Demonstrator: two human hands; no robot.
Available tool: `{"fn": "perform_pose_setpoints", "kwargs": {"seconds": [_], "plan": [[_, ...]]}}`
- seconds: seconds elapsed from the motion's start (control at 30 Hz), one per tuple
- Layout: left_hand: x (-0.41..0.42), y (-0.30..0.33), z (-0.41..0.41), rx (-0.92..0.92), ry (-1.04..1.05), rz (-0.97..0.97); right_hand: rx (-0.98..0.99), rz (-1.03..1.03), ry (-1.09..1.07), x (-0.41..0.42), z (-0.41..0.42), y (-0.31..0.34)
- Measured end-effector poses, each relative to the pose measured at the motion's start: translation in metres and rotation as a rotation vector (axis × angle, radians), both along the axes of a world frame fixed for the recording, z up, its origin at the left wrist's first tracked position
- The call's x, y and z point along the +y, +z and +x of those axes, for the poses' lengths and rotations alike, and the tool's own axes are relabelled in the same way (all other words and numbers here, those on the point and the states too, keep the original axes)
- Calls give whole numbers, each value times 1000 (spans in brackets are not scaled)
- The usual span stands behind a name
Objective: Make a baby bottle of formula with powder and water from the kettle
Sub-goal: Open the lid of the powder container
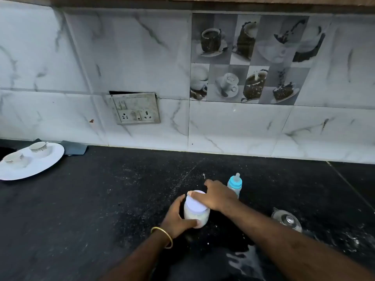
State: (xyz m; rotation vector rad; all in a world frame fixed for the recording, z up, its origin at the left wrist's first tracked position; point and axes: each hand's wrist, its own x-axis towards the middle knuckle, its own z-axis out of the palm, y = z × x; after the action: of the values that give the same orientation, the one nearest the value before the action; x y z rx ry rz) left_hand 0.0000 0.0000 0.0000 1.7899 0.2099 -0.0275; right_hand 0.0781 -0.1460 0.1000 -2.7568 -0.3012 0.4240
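Black stone counter point(101, 209), both hands on a powder jar.

Head view: the left hand point(178, 217) wraps the jar point(195, 217) at its side while the right hand point(217, 196) clasps its white lid point(196, 201) from above. A blue-capped baby bottle point(235, 184) stands just behind, the kettle point(286, 220) to the right, a white plate point(30, 165) with cups far left.

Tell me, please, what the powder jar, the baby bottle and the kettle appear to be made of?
Powder jar: probably translucent plastic, white powder showing through, with an opaque matte white lid.
Baby bottle: clear body and glossy blue collar, likely plastic; the pale teat looks like silicone.
Kettle: shiny, mirror-like top suggests stainless steel.
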Motion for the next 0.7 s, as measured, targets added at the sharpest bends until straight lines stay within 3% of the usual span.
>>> {"fn": "perform_pose_setpoints", "kwargs": {"seconds": [0.07,0.2,0.53,0.7], "plan": [[-7,-4,3,-59,-6,28,-88,-204,89,12,-3,2],[-26,-14,9,-84,84,51,-213,-347,179,25,-8,-8],[-32,-22,16,-148,177,95,-183,-238,229,21,-12,-15],[-29,-21,13,-158,141,56,-199,-228,368,15,-11,-15]]}}
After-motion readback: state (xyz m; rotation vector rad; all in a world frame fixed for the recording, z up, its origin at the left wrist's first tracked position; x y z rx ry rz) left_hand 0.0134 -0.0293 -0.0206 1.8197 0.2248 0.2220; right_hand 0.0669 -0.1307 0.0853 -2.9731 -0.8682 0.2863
